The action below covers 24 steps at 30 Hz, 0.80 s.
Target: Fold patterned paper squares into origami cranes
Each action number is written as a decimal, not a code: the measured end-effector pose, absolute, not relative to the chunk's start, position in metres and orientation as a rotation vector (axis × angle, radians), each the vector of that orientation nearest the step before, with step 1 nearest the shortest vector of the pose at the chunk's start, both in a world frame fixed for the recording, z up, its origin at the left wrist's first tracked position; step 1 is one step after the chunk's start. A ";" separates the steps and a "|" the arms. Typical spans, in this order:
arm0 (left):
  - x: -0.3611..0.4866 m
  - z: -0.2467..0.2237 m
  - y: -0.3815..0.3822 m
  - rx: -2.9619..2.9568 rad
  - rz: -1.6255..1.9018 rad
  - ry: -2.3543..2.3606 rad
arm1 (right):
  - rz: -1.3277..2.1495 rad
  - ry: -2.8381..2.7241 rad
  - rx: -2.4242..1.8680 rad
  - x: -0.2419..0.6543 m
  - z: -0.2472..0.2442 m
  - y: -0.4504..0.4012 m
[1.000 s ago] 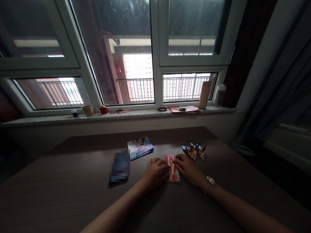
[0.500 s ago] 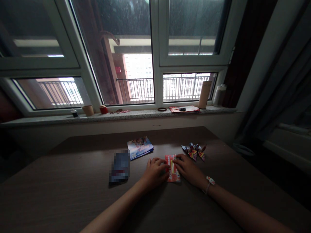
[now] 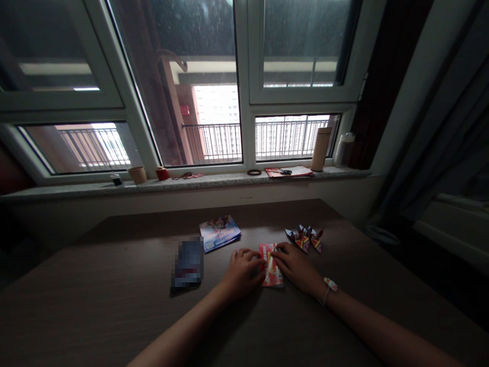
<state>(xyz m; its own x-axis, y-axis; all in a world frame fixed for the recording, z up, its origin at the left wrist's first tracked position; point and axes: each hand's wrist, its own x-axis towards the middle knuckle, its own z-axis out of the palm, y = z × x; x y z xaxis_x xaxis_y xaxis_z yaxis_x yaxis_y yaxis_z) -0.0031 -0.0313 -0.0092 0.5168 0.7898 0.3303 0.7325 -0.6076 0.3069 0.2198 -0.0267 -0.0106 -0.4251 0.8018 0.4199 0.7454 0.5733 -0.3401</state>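
Observation:
A red printed paper (image 3: 272, 278), narrow and folded-looking, lies on the brown table before me. My left hand (image 3: 244, 270) holds its left edge, fingers bent and pressed down on it. From the other side, my right hand (image 3: 298, 265) has its fingertips on the upper right part, pinning the sheet to the tabletop. The thumbs and the paper's underside are partly hidden. Just beyond the right hand sit several folded paper pieces (image 3: 305, 238) with pointed ends. To the upper left of the left hand rests a stack of blue printed leaflets (image 3: 219, 232).
A blurred-out dark blue item (image 3: 188, 265) lies left on the table (image 3: 95, 306). Along the windowsill (image 3: 221, 179) stand a paper cup (image 3: 137, 175), a red spool-like item (image 3: 162, 174), a tan flask (image 3: 321, 149) and a pale bottle (image 3: 344, 150). Scissors (image 3: 284, 172) lie on red-edged papers.
Both hands and the paper stay in nearly the same place. The whole view has shifted very slightly.

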 end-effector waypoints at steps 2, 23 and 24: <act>-0.003 -0.009 -0.031 2.623 0.674 1.318 | 0.136 -2.262 -1.234 0.220 -0.011 -0.027; -0.004 -0.010 -0.030 2.592 0.662 1.350 | 0.121 -2.262 -1.241 0.219 -0.009 -0.028; -0.004 -0.009 -0.030 2.593 0.661 1.348 | 0.121 -2.260 -1.240 0.219 -0.009 -0.028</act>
